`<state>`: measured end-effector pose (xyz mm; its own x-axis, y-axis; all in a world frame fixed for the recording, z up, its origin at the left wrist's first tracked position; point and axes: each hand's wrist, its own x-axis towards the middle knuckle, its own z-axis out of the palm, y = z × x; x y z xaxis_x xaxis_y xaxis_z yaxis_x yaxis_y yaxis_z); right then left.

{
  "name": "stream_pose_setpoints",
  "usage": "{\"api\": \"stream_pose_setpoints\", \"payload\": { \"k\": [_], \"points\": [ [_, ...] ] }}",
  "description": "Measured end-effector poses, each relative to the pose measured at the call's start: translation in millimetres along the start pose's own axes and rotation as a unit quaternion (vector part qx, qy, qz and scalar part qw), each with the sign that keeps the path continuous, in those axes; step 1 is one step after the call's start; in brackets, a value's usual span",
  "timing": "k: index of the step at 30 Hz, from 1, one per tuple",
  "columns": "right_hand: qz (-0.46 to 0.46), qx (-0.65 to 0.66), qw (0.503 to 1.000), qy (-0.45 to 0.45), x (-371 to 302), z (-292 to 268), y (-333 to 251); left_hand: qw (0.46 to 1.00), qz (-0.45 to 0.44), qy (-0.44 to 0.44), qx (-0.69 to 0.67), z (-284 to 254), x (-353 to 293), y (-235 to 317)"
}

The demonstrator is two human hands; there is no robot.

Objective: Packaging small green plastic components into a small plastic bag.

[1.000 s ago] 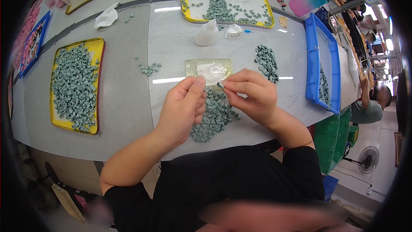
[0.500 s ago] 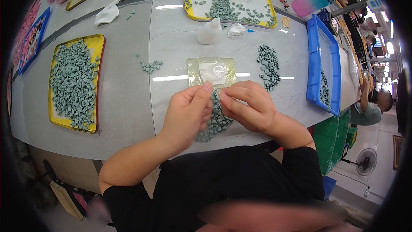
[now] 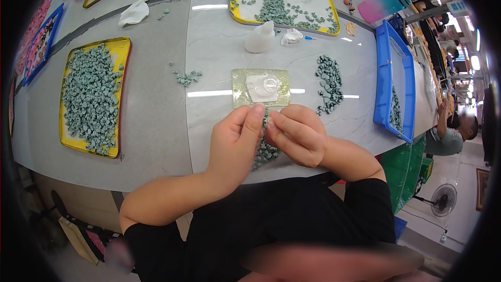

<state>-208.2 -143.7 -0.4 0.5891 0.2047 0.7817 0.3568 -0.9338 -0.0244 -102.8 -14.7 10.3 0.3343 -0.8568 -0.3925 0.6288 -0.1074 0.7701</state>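
Note:
My left hand point(image 3: 234, 141) and my right hand point(image 3: 300, 137) meet over the near side of the table. Their thumbs and fingers are pinched around a small grey-green piece point(image 3: 265, 117), mostly hidden by the fingertips. Below them lies a heap of similar grey-green pieces point(image 3: 266, 154), partly covered by my hands. Just beyond the fingertips is a greenish, glossy rectangular pad point(image 3: 238, 87). A folded white paper point(image 3: 254, 93) lies on it, with a small clear round dish point(image 3: 270, 84) on top.
Grey-green pieces fill a yellow-rimmed tray point(image 3: 125, 55) at left; another yellow-rimmed tray point(image 3: 336, 13) stands at the back. Darker pieces point(image 3: 329, 86) lie at right, before a blue bin point(image 3: 382, 78). A white bottle point(image 3: 259, 39) and crumpled tissue point(image 3: 291, 36) stand behind the pad.
Both hands stay pinched together at nearly the same spot, with the fingers slightly shifted. The whole view has moved a little, so the table things appear slightly farther right.

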Motion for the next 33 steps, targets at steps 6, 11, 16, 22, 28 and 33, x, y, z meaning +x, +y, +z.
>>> {"api": "stream_pose_setpoints", "payload": {
  "k": [6, 11, 16, 22, 28, 33],
  "points": [
    [0.141, 0.107, 0.984, -0.007, 9.9, -4.1, -8.0, 0.999, 0.042, 0.003, 0.027, -0.1, -2.9, 7.0],
    [0.294, 0.136, 0.946, 0.003, 11.6, -4.4, -12.6, 0.999, 0.022, -0.01, 0.043, -4.5, -0.6, 4.4],
    [0.297, 0.137, 0.945, -0.002, 10.0, -8.8, -8.2, 0.999, 0.019, -0.016, 0.025, 1.6, -1.3, 4.7],
    [0.305, 0.131, 0.943, -0.011, 12.6, -10.3, -5.5, 0.998, 0.03, -0.007, 0.053, -1.0, 2.2, 3.8],
    [0.295, 0.16, 0.942, -0.015, 9.1, -8.4, -7.1, 0.999, 0.007, -0.031, 0.005, -2.5, 2.3, 4.2],
    [0.27, 0.158, 0.95, -0.005, 7.3, -7.1, -7.5, 0.999, -0.013, -0.041, -0.029, 0.8, 1.3, 6.5]
  ]
}}
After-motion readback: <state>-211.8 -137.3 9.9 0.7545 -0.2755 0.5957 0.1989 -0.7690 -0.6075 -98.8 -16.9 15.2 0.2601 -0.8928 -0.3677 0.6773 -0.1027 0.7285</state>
